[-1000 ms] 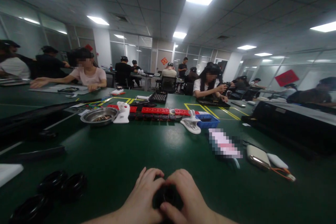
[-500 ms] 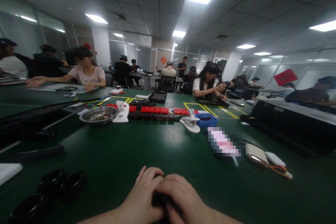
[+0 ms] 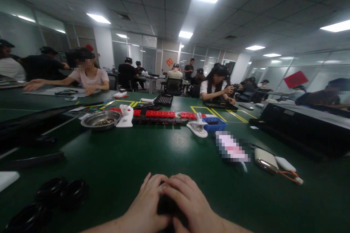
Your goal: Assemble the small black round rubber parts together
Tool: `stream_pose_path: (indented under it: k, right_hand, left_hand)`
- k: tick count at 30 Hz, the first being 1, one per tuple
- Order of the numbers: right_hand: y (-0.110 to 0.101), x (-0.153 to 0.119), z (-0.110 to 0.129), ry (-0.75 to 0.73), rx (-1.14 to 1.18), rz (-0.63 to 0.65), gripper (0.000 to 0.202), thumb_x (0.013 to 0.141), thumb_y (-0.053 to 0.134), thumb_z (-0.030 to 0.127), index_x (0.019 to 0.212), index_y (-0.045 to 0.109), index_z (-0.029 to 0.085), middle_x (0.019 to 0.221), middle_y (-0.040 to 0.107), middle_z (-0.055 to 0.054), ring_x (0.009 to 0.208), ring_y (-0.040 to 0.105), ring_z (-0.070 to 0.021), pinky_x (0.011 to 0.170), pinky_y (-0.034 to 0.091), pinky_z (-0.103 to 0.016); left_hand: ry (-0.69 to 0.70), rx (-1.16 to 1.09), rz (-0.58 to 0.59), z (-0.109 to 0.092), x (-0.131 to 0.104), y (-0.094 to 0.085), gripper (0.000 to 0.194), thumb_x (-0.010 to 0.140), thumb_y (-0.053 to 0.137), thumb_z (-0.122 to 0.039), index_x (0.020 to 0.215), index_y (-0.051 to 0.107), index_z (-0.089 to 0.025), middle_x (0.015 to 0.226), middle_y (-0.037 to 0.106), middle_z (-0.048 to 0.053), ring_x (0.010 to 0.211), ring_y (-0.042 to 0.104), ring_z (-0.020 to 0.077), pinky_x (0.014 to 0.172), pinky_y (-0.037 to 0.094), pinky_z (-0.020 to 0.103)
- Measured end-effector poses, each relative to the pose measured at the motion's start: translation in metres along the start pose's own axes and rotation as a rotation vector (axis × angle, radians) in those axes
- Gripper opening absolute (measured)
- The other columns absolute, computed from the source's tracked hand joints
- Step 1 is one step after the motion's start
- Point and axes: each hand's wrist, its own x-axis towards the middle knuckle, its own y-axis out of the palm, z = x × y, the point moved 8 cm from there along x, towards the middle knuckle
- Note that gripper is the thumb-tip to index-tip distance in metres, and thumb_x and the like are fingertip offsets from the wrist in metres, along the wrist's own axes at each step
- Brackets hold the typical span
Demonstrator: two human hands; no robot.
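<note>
At the bottom middle of the head view, my left hand and my right hand are closed together round a dark black object. Fingers cover most of it, so its shape and kind cannot be made out. The fingertips of both hands meet over its far side, and the thumbs lie on the near side. Off to the left of my hands are several glossy black ring-shaped parts on the green table.
Across the table stand a metal bowl of small parts, white clips, red blocks and a blue bin. A beige device with an orange cable lies right, near a long black case. Co-workers sit opposite.
My right hand's fingers have shifted slightly up and forward over the black object. My left hand has hardly moved. The whole view has drifted a little.
</note>
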Motion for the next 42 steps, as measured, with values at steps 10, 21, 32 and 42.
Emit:
stream_pose_path:
  k: [10,21,32,42]
  right_hand:
    - [0.006,-0.005,-0.017,0.173,-0.184,0.041,0.019,0.071,0.049,0.029,0.085,0.055,0.018,0.072,0.061,-0.006,0.066,0.051,-0.0213,0.07,0.039,-0.041]
    - [-0.004,-0.01,-0.033,0.422,-0.265,0.022,0.039,0.069,0.051,0.057,0.068,0.051,0.018,0.07,0.051,-0.005,0.069,0.047,-0.023,0.071,0.038,-0.044]
    - [-0.006,-0.016,-0.026,0.441,0.022,-0.024,0.043,0.07,0.056,0.024,0.111,0.045,0.019,0.108,0.052,-0.008,0.101,0.047,-0.0243,0.091,0.034,-0.043]
    - [0.003,-0.017,-0.025,0.377,0.068,-0.039,0.036,0.067,0.055,0.011,0.102,0.054,0.022,0.108,0.05,-0.005,0.102,0.047,-0.0204,0.089,0.038,-0.033]
  left_hand:
    - [-0.017,0.029,0.042,-0.001,0.002,0.002,0.039,0.057,0.062,-0.018,0.096,0.058,-0.022,0.109,0.053,0.006,0.109,0.045,0.0265,0.103,0.012,0.053]
    - [0.038,0.063,-0.056,-0.009,-0.003,-0.006,0.03,0.06,0.069,-0.035,0.085,0.058,-0.02,0.106,0.054,0.007,0.105,0.047,0.0279,0.101,0.019,0.054]
    - [0.075,0.098,-0.092,-0.016,-0.008,-0.011,0.035,0.064,0.068,-0.036,0.092,0.06,-0.018,0.106,0.053,0.008,0.103,0.047,0.0281,0.098,0.026,0.05]
    - [0.089,0.144,-0.128,-0.016,-0.01,-0.011,0.037,0.067,0.066,-0.04,0.098,0.06,-0.021,0.104,0.055,0.006,0.103,0.048,0.0267,0.1,0.019,0.053]
